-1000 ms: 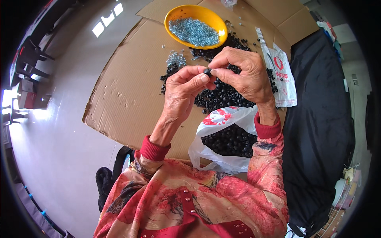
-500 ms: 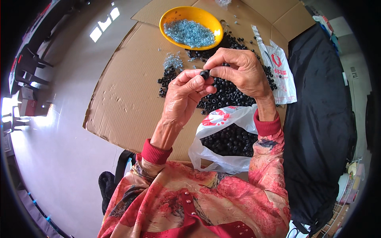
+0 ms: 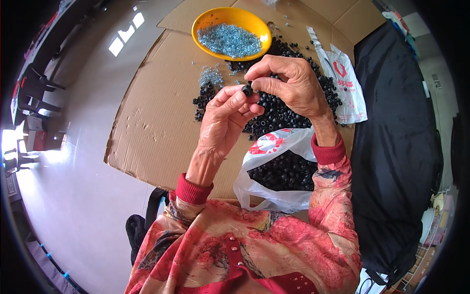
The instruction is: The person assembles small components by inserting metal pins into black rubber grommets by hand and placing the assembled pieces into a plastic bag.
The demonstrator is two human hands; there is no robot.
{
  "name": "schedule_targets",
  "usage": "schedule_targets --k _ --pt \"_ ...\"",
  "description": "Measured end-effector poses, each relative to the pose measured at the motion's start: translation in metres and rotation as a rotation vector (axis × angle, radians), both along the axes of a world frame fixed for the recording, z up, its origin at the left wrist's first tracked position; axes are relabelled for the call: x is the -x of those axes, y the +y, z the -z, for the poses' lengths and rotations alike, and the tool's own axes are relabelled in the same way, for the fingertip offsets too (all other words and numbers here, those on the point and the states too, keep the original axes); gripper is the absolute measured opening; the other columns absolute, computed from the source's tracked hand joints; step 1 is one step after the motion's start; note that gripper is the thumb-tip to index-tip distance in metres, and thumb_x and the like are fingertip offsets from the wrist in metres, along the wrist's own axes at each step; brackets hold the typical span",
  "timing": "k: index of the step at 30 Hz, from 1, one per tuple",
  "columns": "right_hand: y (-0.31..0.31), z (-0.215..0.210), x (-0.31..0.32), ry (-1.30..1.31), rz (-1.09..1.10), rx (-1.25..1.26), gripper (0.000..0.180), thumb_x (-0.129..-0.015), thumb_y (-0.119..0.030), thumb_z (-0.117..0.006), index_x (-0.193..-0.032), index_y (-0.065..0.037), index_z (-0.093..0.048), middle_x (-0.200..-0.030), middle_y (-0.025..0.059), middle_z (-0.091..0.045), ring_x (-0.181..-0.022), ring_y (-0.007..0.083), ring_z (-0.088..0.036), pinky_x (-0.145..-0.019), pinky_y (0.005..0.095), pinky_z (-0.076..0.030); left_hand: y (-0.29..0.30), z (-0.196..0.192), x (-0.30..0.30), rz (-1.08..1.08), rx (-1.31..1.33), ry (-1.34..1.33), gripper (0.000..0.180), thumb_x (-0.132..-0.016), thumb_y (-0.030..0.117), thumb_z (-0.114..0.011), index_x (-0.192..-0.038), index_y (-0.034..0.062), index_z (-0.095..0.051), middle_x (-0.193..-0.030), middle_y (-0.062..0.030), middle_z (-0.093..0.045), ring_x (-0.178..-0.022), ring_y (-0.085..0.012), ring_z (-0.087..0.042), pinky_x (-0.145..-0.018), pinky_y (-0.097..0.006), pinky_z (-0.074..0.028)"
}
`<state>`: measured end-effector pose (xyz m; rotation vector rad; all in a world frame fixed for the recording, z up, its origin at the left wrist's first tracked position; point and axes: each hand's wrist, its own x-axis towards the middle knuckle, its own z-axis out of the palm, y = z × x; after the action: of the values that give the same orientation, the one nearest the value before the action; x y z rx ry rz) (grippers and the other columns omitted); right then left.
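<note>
My left hand (image 3: pixel 215 122) pinches a small black bead-like part (image 3: pixel 247 90) with a hole between thumb and fingertips. My right hand (image 3: pixel 296 90) meets it there, thumb and forefinger closed at the part's right side; anything between them is too small to make out. Beneath my hands spreads a pile of similar black parts (image 3: pixel 293 118). More black parts (image 3: pixel 284 172) fill an open white plastic bag (image 3: pixel 244 185) nearer my body. Beyond my hands stands a yellow bowl (image 3: pixel 266 41) of tiny clear bluish pieces (image 3: pixel 230 41). A few such pieces (image 3: pixel 210 76) lie loose left of the pile.
Everything rests on a cardboard sheet (image 3: pixel 142 122), whose left edge borders the pale floor (image 3: pixel 83 191). A flattened white plastic bag (image 3: pixel 353 109) lies right of the pile. Along the right side stretches a large black cloth-like cover (image 3: pixel 394 147).
Both hands have shifted slightly left in the picture, as have the bowl and the pile. The black part stays in my left fingers, with my right fingers against it.
</note>
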<state>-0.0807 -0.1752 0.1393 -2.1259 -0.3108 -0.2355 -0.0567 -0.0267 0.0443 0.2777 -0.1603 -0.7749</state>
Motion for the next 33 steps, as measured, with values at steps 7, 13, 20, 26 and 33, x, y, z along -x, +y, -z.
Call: schedule_targets --k 7,13,20,26,33 --pt "0.004 0.008 0.009 -0.249 0.045 0.183 0.015 -0.072 -0.004 -0.067 -0.086 -0.002 -0.062 -0.077 0.0080 -0.062 -0.071 0.0206 -0.062 -0.065 0.0291 -0.050 -0.002 -0.003 0.003 0.004 0.023 0.053 0.016 -0.087 0.010 -0.056 -0.100 0.0007 -0.055 -0.091 -0.0119 -0.063 -0.077 -0.0191 -0.062 -0.079 -0.037 -0.051" --pt "0.008 0.017 0.012 -0.356 0.045 0.309 0.032 -0.063 -0.002 -0.069 -0.093 -0.002 -0.059 -0.090 0.0113 -0.058 -0.084 0.0268 -0.059 -0.075 0.0345 -0.049 -0.003 0.002 0.002 -0.029 -0.043 0.020 0.018 -0.088 0.014 -0.054 -0.103 0.0022 -0.053 -0.096 -0.0100 -0.061 -0.087 -0.0179 -0.061 -0.084 -0.038 -0.048" --pt "0.008 0.029 0.008 -0.486 0.082 0.368 0.027 -0.065 0.002 -0.067 -0.091 0.001 -0.058 -0.088 0.0118 -0.057 -0.081 0.0273 -0.057 -0.074 0.0355 -0.048 -0.005 0.002 0.000 -0.043 -0.052 0.079 0.015 -0.087 0.008 -0.055 -0.099 0.0002 -0.058 -0.088 -0.0091 -0.063 -0.080 -0.0148 -0.060 -0.081 -0.034 -0.049" --pt "0.009 0.037 0.007 -0.551 0.069 0.340 0.026 -0.066 0.004 -0.066 -0.091 0.004 -0.059 -0.087 0.0127 -0.058 -0.081 0.0268 -0.058 -0.073 0.0358 -0.050 -0.004 0.007 0.000 -0.061 -0.051 0.069 0.015 -0.086 0.008 -0.056 -0.098 -0.0022 -0.058 -0.082 -0.0062 -0.061 -0.075 -0.0128 -0.057 -0.080 -0.033 -0.049" --pt "0.009 0.051 0.011 -0.554 0.057 0.299 0.022 -0.069 0.002 -0.065 -0.090 0.003 -0.059 -0.085 0.0128 -0.058 -0.080 0.0269 -0.058 -0.071 0.0365 -0.049 -0.004 0.008 0.004 -0.047 -0.073 0.074 0.016 -0.086 0.008 -0.056 -0.097 -0.0031 -0.058 -0.083 -0.0054 -0.061 -0.075 -0.0122 -0.056 -0.078 -0.031 -0.048"
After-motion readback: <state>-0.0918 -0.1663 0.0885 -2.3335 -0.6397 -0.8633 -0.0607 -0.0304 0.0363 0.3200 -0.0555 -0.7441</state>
